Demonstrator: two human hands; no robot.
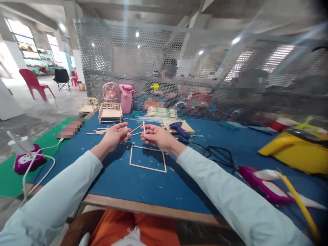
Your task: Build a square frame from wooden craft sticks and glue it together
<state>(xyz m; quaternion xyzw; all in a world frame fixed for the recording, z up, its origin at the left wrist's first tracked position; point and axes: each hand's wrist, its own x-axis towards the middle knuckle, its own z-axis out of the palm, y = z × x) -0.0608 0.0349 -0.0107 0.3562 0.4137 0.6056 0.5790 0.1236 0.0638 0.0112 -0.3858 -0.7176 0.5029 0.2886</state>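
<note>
My left hand (114, 136) is closed in a pinch above the table, on a short pale wooden stick (127, 131) seen partly between thumb and fingers. Facing it, my right hand (159, 137) pinches another short wooden stick (144, 127), held nearly upright. Two thin sticks show in the gap between the hands; whether they are held or lie on the table I cannot tell. Just below the hands, a rectangular frame of wooden sticks (147, 168) lies flat on the blue tabletop (115, 184). Loose sticks (101, 131) lie beyond my left hand.
A blue glue gun (180, 130) rests by a stick-built panel, its black cable (217, 153) coiled rightward. Two small wooden stick models (110, 112) and a pink jug (126, 99) stand behind. Purple power strips (266, 186) flank the table. A person sits beyond the perforated screen (123, 61).
</note>
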